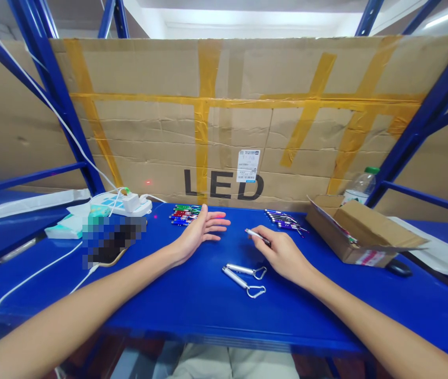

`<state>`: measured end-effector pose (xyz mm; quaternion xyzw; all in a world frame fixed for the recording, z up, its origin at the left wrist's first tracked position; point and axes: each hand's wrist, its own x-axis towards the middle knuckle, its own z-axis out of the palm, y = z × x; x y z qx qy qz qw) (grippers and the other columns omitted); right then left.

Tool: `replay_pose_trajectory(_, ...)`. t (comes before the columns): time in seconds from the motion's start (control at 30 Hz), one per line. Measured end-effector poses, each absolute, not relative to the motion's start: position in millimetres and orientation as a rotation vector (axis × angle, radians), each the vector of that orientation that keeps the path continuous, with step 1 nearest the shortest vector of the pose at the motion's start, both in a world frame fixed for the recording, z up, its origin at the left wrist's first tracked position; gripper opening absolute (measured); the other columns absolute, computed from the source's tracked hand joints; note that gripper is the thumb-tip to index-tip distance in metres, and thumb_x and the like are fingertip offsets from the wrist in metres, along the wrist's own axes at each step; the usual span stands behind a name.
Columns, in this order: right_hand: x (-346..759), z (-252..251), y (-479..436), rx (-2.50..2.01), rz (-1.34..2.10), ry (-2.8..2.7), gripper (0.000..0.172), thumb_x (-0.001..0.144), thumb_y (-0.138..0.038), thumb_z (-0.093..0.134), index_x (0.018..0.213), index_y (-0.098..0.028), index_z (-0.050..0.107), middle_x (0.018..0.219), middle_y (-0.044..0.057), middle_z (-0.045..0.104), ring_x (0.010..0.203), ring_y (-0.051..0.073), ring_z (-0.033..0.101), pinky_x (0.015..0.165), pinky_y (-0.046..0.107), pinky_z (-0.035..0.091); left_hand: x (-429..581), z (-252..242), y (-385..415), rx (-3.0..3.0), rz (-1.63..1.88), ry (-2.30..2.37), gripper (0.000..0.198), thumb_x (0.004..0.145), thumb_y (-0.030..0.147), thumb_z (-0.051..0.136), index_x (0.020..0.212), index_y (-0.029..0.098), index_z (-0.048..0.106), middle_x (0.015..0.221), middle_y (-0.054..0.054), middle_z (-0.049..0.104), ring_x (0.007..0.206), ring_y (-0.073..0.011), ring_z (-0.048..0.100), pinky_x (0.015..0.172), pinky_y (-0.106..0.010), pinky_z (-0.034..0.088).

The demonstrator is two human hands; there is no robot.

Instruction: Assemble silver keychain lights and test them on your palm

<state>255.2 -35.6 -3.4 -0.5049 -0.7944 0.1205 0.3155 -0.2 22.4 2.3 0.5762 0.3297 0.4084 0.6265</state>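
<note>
My right hand (281,252) is closed round a small silver pen light (256,235), its tip pointing left toward my left hand. My left hand (202,230) is held open above the blue table (192,295), palm facing the light, and a red glow shows on its fingertips. Two more silver pen lights with clips (245,276) lie on the table between my forearms. A pile of coloured pen lights (184,214) lies just behind my left hand. Another pile of purple ones (285,218) lies behind my right hand.
An open cardboard box (360,231) and a plastic bottle (360,185) stand at the right. A white power strip (123,202), cables, tissue packs (73,223) and a blurred-out dark object (111,242) are at the left. A taped cardboard wall marked LED (224,121) closes the back.
</note>
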Motion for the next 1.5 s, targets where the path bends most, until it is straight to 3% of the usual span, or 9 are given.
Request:
replay_pose_trajectory(0.27, 251.1, -6.1, -41.3, -1.279, 0.463, -2.261, 0.026, 0.107, -0.038, 0.047, 0.107, -0.024, 0.069, 0.081, 0.001, 0.073, 0.066, 0.019, 0.063, 0.064, 0.029, 0.041, -1.1, 1.0, 26.1, 1.32, 0.959, 0.747, 0.077, 0.104, 0.08, 0.037, 0.137, 0.017, 0.067, 0.141, -0.019, 0.072, 0.126, -0.0331, 0.067, 0.094, -0.04, 0.055)
replay_pose_trajectory(0.77, 251.7, -7.2, -39.6, -1.277, 0.387, -2.124, 0.031, 0.112, -0.045, 0.041, 0.112, -0.025, 0.065, 0.079, 0.0, 0.069, 0.067, 0.02, 0.061, 0.064, 0.03, 0.04, -1.4, 1.3, 26.4, 1.312, 0.954, 0.748, 0.077, 0.104, 0.08, 0.038, 0.137, 0.017, 0.067, 0.14, -0.019, 0.072, 0.125, -0.0326, 0.068, 0.091, -0.038, 0.056)
replay_pose_trajectory(1.5, 249.6, -6.5, -41.1, -1.327, 0.375, -2.119, 0.031, 0.108, -0.04, 0.043, 0.112, -0.023, 0.069, 0.078, 0.001, 0.071, 0.066, 0.02, 0.061, 0.064, 0.031, 0.037, -1.7, -1.2, 28.6, 1.312, 0.949, 0.74, 0.078, 0.103, 0.081, 0.038, 0.136, 0.017, 0.068, 0.139, -0.019, 0.072, 0.123, -0.0323, 0.069, 0.09, -0.038, 0.057)
